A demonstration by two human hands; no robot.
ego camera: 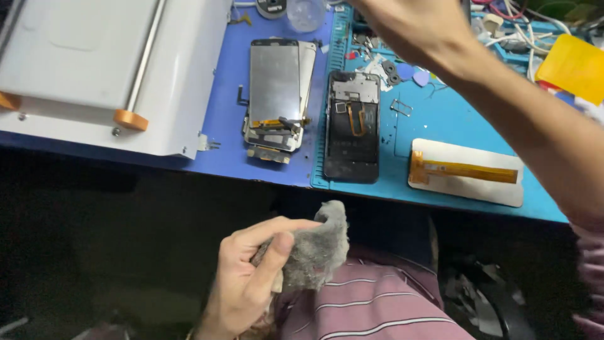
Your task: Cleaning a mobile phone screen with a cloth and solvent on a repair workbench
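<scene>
My left hand (251,264) grips a crumpled grey cloth (314,252) low over my lap, below the table's front edge. My right hand (402,22) reaches to the far side of the blue mat (440,113); its fingers run past the top edge of the view, so what it touches is hidden. On the mat lies an opened black phone frame (352,126) with an orange flex cable inside. To its left a detached screen assembly (277,94) rests face down. A white display panel (465,173) with an orange ribbon lies at the right.
A white flat machine (94,69) with orange knobs fills the table's left. Small parts, picks and a clear round container (306,12) sit at the back. A yellow sheet (576,66) and cables lie at the far right. My striped shirt (371,308) is below.
</scene>
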